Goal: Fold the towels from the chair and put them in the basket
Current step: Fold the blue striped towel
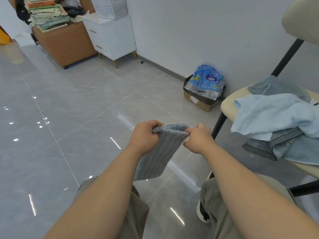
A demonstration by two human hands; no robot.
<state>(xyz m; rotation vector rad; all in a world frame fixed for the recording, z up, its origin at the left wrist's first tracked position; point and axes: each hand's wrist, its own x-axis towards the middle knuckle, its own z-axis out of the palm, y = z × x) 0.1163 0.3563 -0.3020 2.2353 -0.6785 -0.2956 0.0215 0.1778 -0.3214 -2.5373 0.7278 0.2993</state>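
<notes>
A small grey-blue ribbed towel [160,152] hangs doubled over in front of my knees. My left hand [145,135] pinches its top left corner and my right hand [198,138] pinches its top right corner. To the right, the cream chair [227,107] holds a heap of towels: a light blue one [276,114] on top, a black-and-white striped one [269,145] and a darker blue one [300,149] under it, a grey-blue one [274,87] at the back. A white perforated basket [110,6] stands on the cabinet at the far left.
A white two-drawer cabinet [112,37] stands against the wall beside a brown box [67,44] piled with books. A cardboard box with a blue plastic pack [205,81] sits on the floor by the wall. Glossy grey tiles [69,118] spread out to the left.
</notes>
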